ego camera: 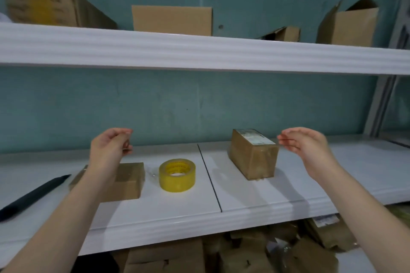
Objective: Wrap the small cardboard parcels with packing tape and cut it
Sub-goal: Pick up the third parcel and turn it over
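Note:
A taped cardboard parcel [253,154] with a white label on top stands on the white shelf [177,210], right of the seam. My right hand [304,145] hovers just right of its top corner, fingers loosely curled, holding nothing. A yellow roll of packing tape [177,175] lies flat at the shelf's middle. A second, flatter parcel [126,182] lies left of the roll, partly hidden by my left forearm. My left hand [109,146] is raised above it, fingers loosely curled, with nothing visible in it. A black cutter [33,195] lies at the far left.
An upper white shelf [199,51] carries several open cardboard boxes against the teal wall. Below the work shelf lies a heap of cardboard boxes [244,255]. A grey metal upright [379,104] stands at the right.

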